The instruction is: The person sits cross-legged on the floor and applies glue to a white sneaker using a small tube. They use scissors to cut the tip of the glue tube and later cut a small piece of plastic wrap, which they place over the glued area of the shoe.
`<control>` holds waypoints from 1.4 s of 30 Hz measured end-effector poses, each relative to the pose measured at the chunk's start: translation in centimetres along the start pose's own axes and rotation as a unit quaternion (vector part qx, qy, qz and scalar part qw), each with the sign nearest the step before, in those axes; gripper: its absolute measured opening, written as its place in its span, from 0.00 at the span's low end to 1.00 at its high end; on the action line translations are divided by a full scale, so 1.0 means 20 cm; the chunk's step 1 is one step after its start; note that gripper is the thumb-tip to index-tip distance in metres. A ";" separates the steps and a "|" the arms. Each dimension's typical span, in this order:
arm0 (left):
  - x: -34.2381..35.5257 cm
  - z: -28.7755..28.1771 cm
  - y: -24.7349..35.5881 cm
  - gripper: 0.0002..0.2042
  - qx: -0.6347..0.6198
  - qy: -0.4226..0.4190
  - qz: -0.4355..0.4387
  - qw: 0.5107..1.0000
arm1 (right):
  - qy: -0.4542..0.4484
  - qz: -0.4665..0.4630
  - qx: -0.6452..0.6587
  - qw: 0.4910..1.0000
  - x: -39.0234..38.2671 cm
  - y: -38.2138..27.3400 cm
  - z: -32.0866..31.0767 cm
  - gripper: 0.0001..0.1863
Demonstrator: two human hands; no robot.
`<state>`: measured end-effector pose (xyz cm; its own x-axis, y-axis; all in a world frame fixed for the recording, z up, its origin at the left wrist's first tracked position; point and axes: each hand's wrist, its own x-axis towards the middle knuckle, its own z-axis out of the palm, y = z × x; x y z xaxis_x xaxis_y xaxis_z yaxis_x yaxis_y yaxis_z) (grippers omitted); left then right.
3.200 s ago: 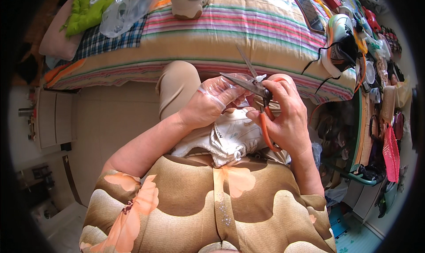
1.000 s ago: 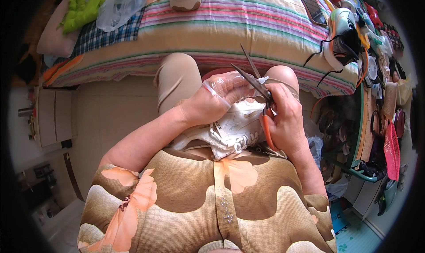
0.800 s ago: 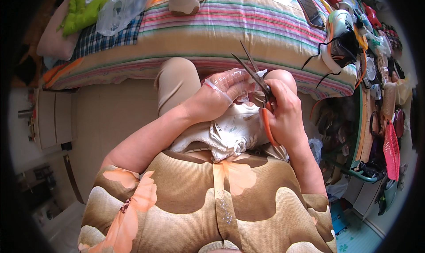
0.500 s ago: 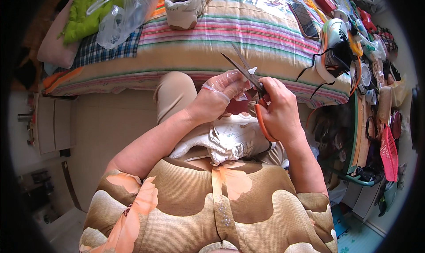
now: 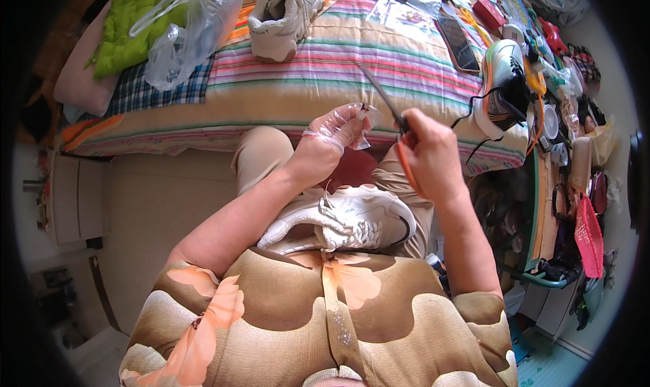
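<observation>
Thin clear plastic wraps the fingers of my left hand, its edge lying across the back of the hand. Those fingers pinch a small white piece with a dark tip, too small to name. To the right, my right hand grips orange-handled scissors, blades pointing up and left, apart from the plastic. A white lace-up sneaker lies on my lap below both hands, its opening toward the left.
Ahead is a bed with a striped cover. On it stand a white sneaker, a dark-laced shoe, a phone, a clear plastic bag and a green cushion. Clutter crowds the right side.
The scissors have moved right and away from the small piece in my left hand, which they crossed before. My left hand has shifted slightly left. More of the lap sneaker shows.
</observation>
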<state>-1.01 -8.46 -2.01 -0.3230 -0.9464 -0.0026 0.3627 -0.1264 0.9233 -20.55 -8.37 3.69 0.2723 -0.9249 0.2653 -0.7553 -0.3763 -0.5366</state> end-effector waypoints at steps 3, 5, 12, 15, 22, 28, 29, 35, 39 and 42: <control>-0.03 0.01 0.02 0.08 0.006 0.007 0.010 1.000 | 0.038 0.017 -0.021 0.999 0.06 0.08 0.01 0.08; -0.09 0.04 0.03 0.09 -0.008 0.009 0.023 1.000 | 0.082 0.064 -0.024 0.994 0.07 0.18 0.02 0.08; -0.15 0.05 0.07 0.09 0.032 0.016 0.051 0.998 | 0.116 0.139 -0.117 0.976 0.36 0.46 0.04 0.19; -0.16 0.05 0.06 0.09 0.005 0.005 0.065 0.998 | 0.130 0.133 -0.219 0.958 0.47 0.48 0.06 0.20; -0.19 0.04 0.09 0.10 0.023 0.029 0.103 0.994 | 0.220 0.012 -0.292 0.931 0.69 0.37 0.07 0.09; -0.22 0.04 0.10 0.08 0.050 0.077 0.137 0.986 | 0.021 -0.145 -0.010 0.989 1.12 0.28 0.48 0.19; -0.22 0.04 0.10 0.08 0.059 0.080 0.135 0.986 | 0.062 -0.187 -0.004 0.980 1.17 0.30 0.55 0.19; -0.25 0.01 0.13 0.07 0.155 0.076 0.194 0.966 | 0.059 -0.132 -0.090 0.985 1.26 0.25 0.68 0.12; -0.24 0.01 0.14 0.07 0.217 0.065 0.234 0.945 | 0.093 -0.146 -0.101 0.980 1.25 0.25 0.71 0.10; -0.24 0.01 0.14 0.07 0.240 0.046 0.261 0.934 | 0.090 -0.143 -0.109 0.979 1.26 0.29 0.69 0.09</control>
<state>1.42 -4.21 0.63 -0.1268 -0.8662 0.4834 0.0091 0.4863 0.8738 -9.87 -34.66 -3.83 0.3971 -0.7507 0.5280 -0.7781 -0.5804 -0.2402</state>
